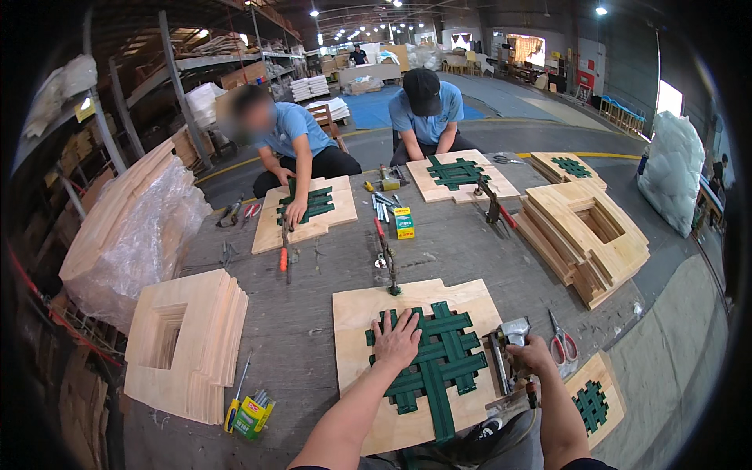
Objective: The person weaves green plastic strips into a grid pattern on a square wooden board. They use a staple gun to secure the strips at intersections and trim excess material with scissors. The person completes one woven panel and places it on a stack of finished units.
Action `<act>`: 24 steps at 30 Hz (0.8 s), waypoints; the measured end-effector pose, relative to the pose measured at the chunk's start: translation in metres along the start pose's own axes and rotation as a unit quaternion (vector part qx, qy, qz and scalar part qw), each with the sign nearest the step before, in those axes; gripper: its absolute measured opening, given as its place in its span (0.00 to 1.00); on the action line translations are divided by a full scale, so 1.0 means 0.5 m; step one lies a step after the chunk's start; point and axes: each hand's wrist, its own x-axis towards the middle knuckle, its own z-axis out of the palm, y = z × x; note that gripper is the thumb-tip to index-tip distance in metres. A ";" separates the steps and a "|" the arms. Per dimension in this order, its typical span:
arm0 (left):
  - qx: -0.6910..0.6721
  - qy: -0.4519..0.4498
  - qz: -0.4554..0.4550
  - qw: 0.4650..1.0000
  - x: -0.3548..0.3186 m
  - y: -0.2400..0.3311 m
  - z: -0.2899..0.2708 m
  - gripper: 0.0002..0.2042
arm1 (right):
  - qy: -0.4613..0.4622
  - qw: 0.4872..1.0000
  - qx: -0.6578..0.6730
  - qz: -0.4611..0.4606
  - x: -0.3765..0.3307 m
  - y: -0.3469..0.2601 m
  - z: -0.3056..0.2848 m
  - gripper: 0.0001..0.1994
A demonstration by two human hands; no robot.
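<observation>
A light plywood board [462,294] lies before me on the table, with dark green webbing straps [433,368] woven over its middle. One long strap runs down past the near edge. My left hand [396,342] rests on the upper left of the weave, fingers spread and palm down. In my right hand [534,357], at the board's right edge, is a silver staple gun [514,330], fingers wrapped round its grip and a hose fitting below. A red-handled clamp [387,258] grips the board's far edge.
Plywood frames are stacked at left [186,345] and right [583,235]. Scissors [562,343] lie right of the staple gun. A green-yellow box [253,415] and a screwdriver [233,407] lie near left. Two co-workers [301,145] [427,106] sit across the table with similar boards.
</observation>
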 end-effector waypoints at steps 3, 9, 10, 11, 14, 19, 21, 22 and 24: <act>-0.006 0.002 0.007 1.000 0.000 0.006 0.003 0.26 | -0.004 1.000 0.031 0.001 -0.019 -0.014 -0.006 0.17; -0.015 0.000 0.012 1.000 0.001 0.019 -0.003 0.26 | 0.075 0.992 0.007 -0.103 -0.051 -0.006 -0.022 0.20; -0.014 0.003 0.010 1.000 0.001 0.014 -0.005 0.26 | 0.073 0.992 0.034 -0.100 -0.052 -0.013 -0.015 0.21; -0.015 0.005 0.010 1.000 0.000 0.013 -0.004 0.26 | 0.075 0.991 0.060 -0.096 -0.059 -0.025 -0.011 0.21; -0.021 0.000 0.004 1.000 -0.001 0.007 -0.006 0.26 | -0.015 0.981 0.184 -0.064 -0.072 -0.084 0.007 0.17; -0.024 -0.004 0.016 1.000 0.001 0.018 -0.005 0.26 | -0.108 0.985 0.120 -0.057 -0.046 -0.175 0.088 0.16; -0.022 -0.002 0.017 1.000 0.001 0.016 -0.001 0.26 | -0.089 0.985 0.095 -0.117 -0.026 -0.205 0.163 0.20; -0.011 -0.002 0.005 1.000 -0.002 -0.007 0.000 0.26 | -0.135 0.984 0.082 -0.087 -0.040 -0.250 0.207 0.22; -0.012 0.043 0.018 0.999 -0.001 -0.003 0.007 0.26 | -0.121 0.989 0.071 -0.056 -0.021 -0.275 0.257 0.19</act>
